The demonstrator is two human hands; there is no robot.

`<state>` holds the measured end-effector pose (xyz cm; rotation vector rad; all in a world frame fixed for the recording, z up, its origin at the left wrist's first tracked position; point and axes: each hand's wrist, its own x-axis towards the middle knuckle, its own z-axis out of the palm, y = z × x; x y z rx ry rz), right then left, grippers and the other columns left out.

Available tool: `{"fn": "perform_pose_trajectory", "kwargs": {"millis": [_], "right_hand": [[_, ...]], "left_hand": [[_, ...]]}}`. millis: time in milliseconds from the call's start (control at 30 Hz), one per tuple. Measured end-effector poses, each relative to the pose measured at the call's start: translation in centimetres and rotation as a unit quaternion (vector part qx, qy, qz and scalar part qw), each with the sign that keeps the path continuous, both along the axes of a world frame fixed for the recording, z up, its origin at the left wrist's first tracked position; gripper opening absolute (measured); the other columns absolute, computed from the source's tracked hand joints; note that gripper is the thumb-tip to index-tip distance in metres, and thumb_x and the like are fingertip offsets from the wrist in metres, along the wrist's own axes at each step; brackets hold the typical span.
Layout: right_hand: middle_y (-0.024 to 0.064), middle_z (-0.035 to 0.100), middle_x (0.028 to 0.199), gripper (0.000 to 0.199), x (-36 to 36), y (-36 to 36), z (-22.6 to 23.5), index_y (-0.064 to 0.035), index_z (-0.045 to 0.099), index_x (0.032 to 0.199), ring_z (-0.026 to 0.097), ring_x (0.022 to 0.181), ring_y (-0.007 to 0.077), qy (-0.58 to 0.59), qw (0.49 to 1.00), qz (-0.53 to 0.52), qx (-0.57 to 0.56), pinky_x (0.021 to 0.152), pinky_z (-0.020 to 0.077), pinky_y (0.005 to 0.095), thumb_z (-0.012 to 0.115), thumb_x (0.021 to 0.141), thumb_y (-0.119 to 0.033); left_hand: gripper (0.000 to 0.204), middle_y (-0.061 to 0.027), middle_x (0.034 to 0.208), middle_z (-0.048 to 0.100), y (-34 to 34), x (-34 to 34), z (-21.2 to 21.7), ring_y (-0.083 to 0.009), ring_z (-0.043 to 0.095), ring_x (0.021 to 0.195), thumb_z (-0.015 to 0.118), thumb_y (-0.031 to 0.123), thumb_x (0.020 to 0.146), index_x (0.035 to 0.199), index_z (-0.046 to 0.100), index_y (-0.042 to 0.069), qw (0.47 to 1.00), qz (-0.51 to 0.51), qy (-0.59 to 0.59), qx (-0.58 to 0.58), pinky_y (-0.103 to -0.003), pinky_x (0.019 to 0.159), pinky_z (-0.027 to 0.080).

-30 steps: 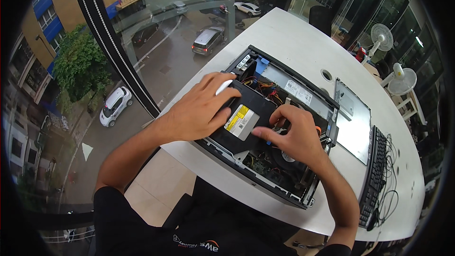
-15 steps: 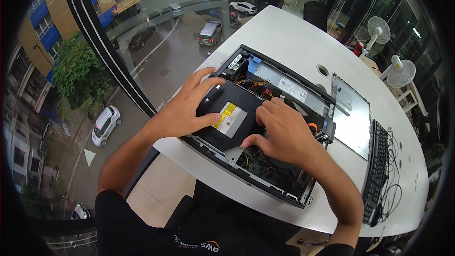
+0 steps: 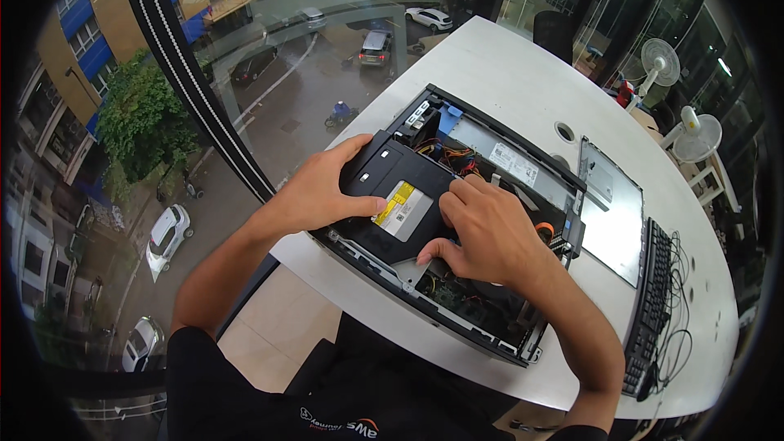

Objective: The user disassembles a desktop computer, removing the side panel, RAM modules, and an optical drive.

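An open desktop computer case (image 3: 457,322) lies flat on the table, its insides showing. Across its left part sits a black optical drive (image 3: 376,192) with a white and yellow label. My left hand (image 3: 314,192) grips the drive's left end, thumb on top beside the label and fingers over the outer edge, their tips partly hidden. At the drive's right end, my right hand (image 3: 490,233) has its fingers curled over the edge. Its thumb reaches down near a metal bracket (image 3: 412,273). Coloured wires (image 3: 461,162) run behind the drive.
Right of the case lies a metal side panel (image 3: 612,212), then a black keyboard (image 3: 649,306) with its cable (image 3: 676,343). A round cable hole (image 3: 563,131) opens in the white table (image 3: 506,57). White fans (image 3: 660,64) stand beyond, and a window faces a street at left.
My left fingers have come down from the drive's top to its outer edge, leaving more of its left end in sight. My right hand stays at the drive's right end. The view has shifted slightly.
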<state>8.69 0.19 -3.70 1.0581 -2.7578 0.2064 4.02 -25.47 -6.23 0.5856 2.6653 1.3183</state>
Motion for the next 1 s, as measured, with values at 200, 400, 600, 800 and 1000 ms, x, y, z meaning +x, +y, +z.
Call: {"fn": "perform_pose_trajectory", "kwargs": {"millis": [200,400,600,800,1000], "right_hand": [[0.0128,0.058,0.087,0.054,0.3,0.1,-0.2,0.0020,0.061,0.086,0.061,0.088,0.0284,-0.018,1.000,0.002,-0.024,0.074,0.0534,0.0371,0.078,0.077,-0.049],[0.0133,0.056,0.092,0.054,1.0,0.6,-0.7,0.0004,0.059,0.091,0.060,0.089,0.0281,-0.015,0.999,-0.007,-0.049,0.074,0.0533,0.0381,0.074,0.081,-0.050],[0.0107,0.056,0.096,0.042,2.0,1.4,-1.5,-0.0058,0.058,0.092,0.059,0.086,0.0278,0.016,0.995,0.030,-0.095,0.077,0.0492,0.0389,0.076,0.084,-0.043],[0.0110,0.057,0.099,0.038,2.5,1.5,-2.0,-0.0060,0.060,0.094,0.060,0.088,0.0288,0.015,0.995,0.011,-0.096,0.080,0.0485,0.0389,0.074,0.086,-0.040],[0.0112,0.061,0.095,0.038,2.8,1.8,-2.1,-0.0055,0.062,0.099,0.062,0.087,0.0294,0.033,0.996,-0.003,-0.086,0.082,0.0480,0.0386,0.073,0.088,-0.040]], "left_hand": [[0.095,-0.0281,0.141,0.051,0.4,0.4,0.7,-0.0351,0.051,0.132,0.082,0.033,0.073,0.148,0.038,-0.006,0.999,-0.004,-0.035,0.007,-0.042,0.116,0.032],[0.088,-0.0276,0.140,0.052,0.8,0.4,0.6,-0.0347,0.054,0.128,0.078,0.031,0.076,0.147,0.040,-0.005,1.000,-0.010,-0.002,-0.015,-0.041,0.113,0.036],[0.068,-0.0249,0.152,0.038,1.0,0.9,-0.3,-0.0401,0.042,0.138,0.069,0.026,0.086,0.143,0.045,-0.001,0.972,-0.046,0.189,-0.133,-0.043,0.116,0.032],[0.062,-0.0249,0.156,0.032,1.4,1.1,0.0,-0.0401,0.034,0.144,0.065,0.027,0.091,0.145,0.045,0.004,0.982,-0.045,0.135,-0.124,-0.045,0.117,0.030],[0.063,-0.0242,0.158,0.029,1.8,1.4,0.4,-0.0396,0.034,0.144,0.065,0.030,0.092,0.147,0.044,0.007,0.979,-0.043,0.122,-0.154,-0.046,0.117,0.030]]}}
